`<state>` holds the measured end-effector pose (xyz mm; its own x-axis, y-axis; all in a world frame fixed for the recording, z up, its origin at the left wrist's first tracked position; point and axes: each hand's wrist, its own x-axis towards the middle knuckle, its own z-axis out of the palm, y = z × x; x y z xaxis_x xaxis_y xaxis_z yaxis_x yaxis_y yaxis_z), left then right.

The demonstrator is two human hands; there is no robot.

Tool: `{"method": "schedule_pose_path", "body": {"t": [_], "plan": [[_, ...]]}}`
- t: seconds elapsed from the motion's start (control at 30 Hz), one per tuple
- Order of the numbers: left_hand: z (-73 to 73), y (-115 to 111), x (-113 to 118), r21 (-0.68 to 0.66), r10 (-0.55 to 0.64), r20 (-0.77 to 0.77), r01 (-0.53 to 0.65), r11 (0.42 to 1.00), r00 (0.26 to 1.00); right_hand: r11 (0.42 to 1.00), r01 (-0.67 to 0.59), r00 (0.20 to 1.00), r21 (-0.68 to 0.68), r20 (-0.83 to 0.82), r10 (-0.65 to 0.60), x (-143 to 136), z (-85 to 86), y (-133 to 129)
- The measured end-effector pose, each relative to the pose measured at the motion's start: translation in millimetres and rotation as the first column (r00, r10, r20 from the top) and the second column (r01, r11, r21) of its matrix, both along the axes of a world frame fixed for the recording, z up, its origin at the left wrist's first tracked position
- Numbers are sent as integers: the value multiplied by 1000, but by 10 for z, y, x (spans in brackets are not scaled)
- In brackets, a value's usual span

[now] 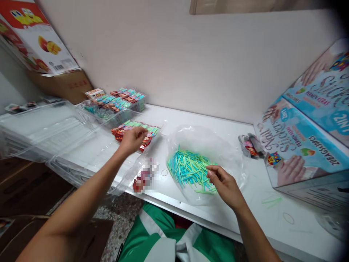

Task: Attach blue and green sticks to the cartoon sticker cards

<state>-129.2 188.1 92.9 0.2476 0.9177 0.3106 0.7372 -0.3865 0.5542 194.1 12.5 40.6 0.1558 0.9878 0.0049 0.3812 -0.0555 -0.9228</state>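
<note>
My left hand (133,140) is over a clear plastic tray (160,127) of red and green packets (118,133). Its fingers are bent together, and what they hold, if anything, is hidden. My right hand (222,182) is at the right side of a heap of thin green and blue plastic sticks (188,167), which lies in an opened clear plastic bag (234,153). The thumb and fingers there are curled close together; I cannot make out anything between them. A red packet (139,182), partly blurred, lies near the table's front edge between my hands.
Stacked clear trays (54,125) are at left, with filled trays (122,100) behind. A large blue nail-sticker box (305,145) stands at right, dark packets (249,145) beside it. A rubber band (288,218) and loose green sticks (272,202) lie on the white table (201,114).
</note>
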Motion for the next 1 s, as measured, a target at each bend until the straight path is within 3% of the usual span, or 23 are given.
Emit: {"method": "schedule_pose_path", "body": {"t": [0.03, 0.1, 0.17, 0.27, 0.37, 0.47, 0.57, 0.77, 1.0], "plan": [[-92, -231, 72, -9, -34, 14, 34, 999, 999, 1000, 1, 1000, -1, 7, 0, 7, -6, -19], [-369, -657, 226, -109, -137, -103, 126, 986, 985, 1000, -6, 1000, -5, 5, 6, 26, -14, -62], [-707, -958, 354, -155, -122, -313, 77, 985, 942, 1000, -14, 1000, -7, 1, 14, 47, -12, -109], [-1140, -1125, 447, -78, 84, -526, -146, 986, 846, 1000, -10, 1000, 6, 21, 10, 84, -2, -182], [-1359, -1099, 440, -39, 167, -587, -233, 972, 792, 1000, 14, 999, 21, 47, -15, 156, -23, -243], [-1394, -1062, 407, -20, 156, -599, -210, 978, 786, 999, 38, 996, 16, 83, -39, 272, -99, -277], [-1340, -1052, 401, 8, 155, -607, -190, 982, 779, 998, 68, 981, 3, 180, -67, 408, -199, -288], [-1240, -1036, 459, 19, 226, -612, -272, 962, 758, 992, 100, 888, -74, 456, -56, 658, -332, -223], [-1228, -1072, 497, 99, 265, -605, -260, 961, 751, 914, 230, 774, -334, 633, 37, 865, -542, 383]]}}
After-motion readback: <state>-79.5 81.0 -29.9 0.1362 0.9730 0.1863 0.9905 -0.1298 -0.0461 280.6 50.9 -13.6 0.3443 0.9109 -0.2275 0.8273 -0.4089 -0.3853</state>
